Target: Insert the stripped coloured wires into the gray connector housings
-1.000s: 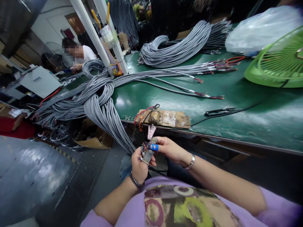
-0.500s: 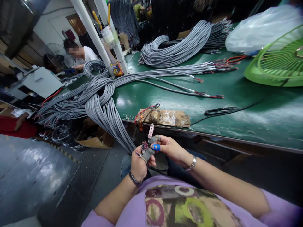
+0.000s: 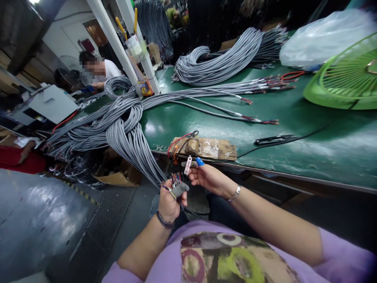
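Observation:
My left hand [image 3: 170, 202] is closed around the end of a grey cable, with a grey cover on one finger. Thin coloured wires [image 3: 176, 179] fan out above its fingers. My right hand [image 3: 210, 179] is a short way to the right, just below the bench edge. Blue tape wraps its thumb, which stands apart from a grey-covered finger. This finger reaches behind a small pink handle-like piece [image 3: 187, 166] in front of a wooden block [image 3: 210, 147]; whether they touch is unclear. Red and black leads run over the block.
Grey cable bundles [image 3: 126, 131] drape over the green bench [image 3: 173, 127], with a coil [image 3: 220, 63] behind. Black thread snips [image 3: 273, 139] lie right of the block. A green fan [image 3: 347, 78] and a plastic bag [image 3: 324, 37] stand right. Another person [image 3: 110, 68] sits far left.
My right hand has drawn away from the wires in my left hand and moved up beside the pink piece. The left hand has shifted slightly left, still gripping the cable.

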`<state>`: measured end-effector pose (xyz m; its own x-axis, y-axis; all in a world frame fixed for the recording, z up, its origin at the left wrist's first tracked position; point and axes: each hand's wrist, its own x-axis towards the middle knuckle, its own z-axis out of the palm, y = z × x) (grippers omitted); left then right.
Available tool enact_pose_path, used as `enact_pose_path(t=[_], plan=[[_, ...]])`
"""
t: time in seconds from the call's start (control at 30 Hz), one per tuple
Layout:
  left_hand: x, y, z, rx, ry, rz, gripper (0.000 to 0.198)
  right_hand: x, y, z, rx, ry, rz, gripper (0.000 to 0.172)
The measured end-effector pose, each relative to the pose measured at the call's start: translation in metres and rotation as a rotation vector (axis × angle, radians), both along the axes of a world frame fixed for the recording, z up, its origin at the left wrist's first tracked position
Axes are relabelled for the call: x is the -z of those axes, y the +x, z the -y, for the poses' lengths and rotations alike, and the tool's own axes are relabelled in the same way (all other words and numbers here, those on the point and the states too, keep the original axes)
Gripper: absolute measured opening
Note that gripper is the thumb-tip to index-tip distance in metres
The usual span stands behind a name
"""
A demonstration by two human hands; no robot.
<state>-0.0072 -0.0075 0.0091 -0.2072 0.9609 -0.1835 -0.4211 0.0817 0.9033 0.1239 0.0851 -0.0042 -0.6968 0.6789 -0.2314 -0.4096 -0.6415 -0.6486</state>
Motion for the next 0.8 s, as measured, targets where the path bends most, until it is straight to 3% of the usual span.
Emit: enact_pose_path(t=[0.1,0.27,0.33,0.53,0.8], plan=[[-0.001,-0.003,-0.005,0.045,-0.007,0.035,0.024,-0.006,-0.007,-0.004,0.016,0.102,0.015,0.036],[0.001,-0.007,-0.012,0.023,-0.023,0.07,0.027,-0.001,-0.014,0.001,0.381,0.353,0.229,0.04],[0.002,-0.007,-0.014,0.02,-0.028,0.072,0.028,0.002,-0.016,0.002,0.422,0.381,0.261,0.045],[0.002,-0.007,-0.018,0.033,-0.047,0.059,0.035,0.002,-0.022,0.0,0.173,0.051,-0.011,0.043],[0.001,-0.005,-0.02,0.096,-0.082,-0.014,0.028,-0.001,-0.028,-0.001,0.281,-0.01,-0.052,0.038]])
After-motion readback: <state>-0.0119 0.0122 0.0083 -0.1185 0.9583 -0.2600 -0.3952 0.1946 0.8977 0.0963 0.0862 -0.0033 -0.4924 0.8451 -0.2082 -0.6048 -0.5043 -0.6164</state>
